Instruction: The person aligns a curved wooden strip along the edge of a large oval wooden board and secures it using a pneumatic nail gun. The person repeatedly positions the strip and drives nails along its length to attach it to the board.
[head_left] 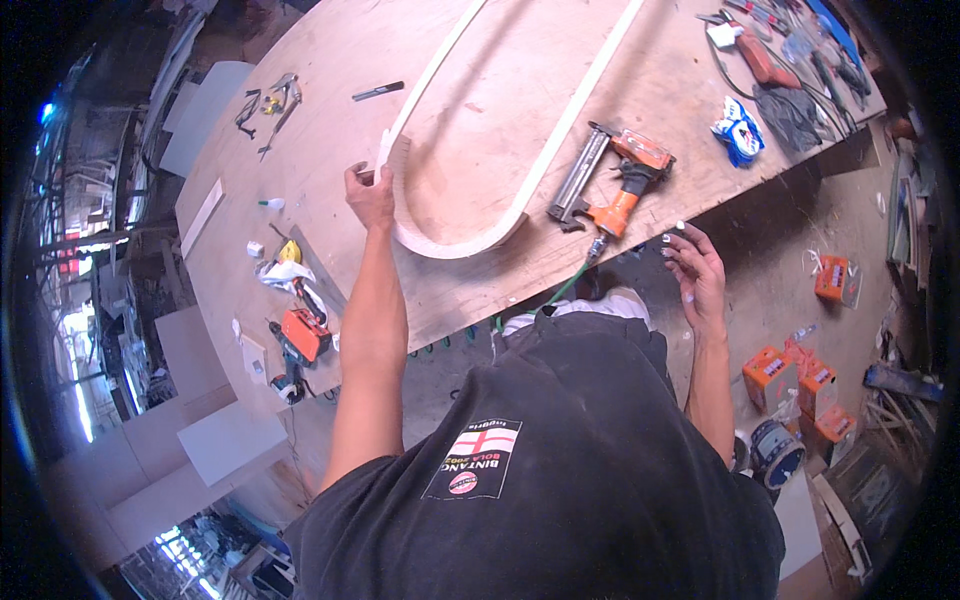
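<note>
A long U-shaped frame (463,247) with a pale edge strip lies on the plywood tabletop (480,100), its bend towards me. My left hand (372,197) is closed at the left side of that bend, thumb and fingers against the strip. My right hand (697,270) hangs just past the table's near edge, fingers curled, with a small whitish thing at the fingertips that is too small to name. Between the frame and my right hand lies an orange and black nail gun (622,180) with a green air hose (570,284) attached.
A black marker (378,91), pliers-like tools (284,100) and an orange power tool (305,335) lie left. At right are a blue-white packet (738,132) and a corded red tool (766,58). Orange boxes (770,378) and a round tin (776,452) stand on the floor.
</note>
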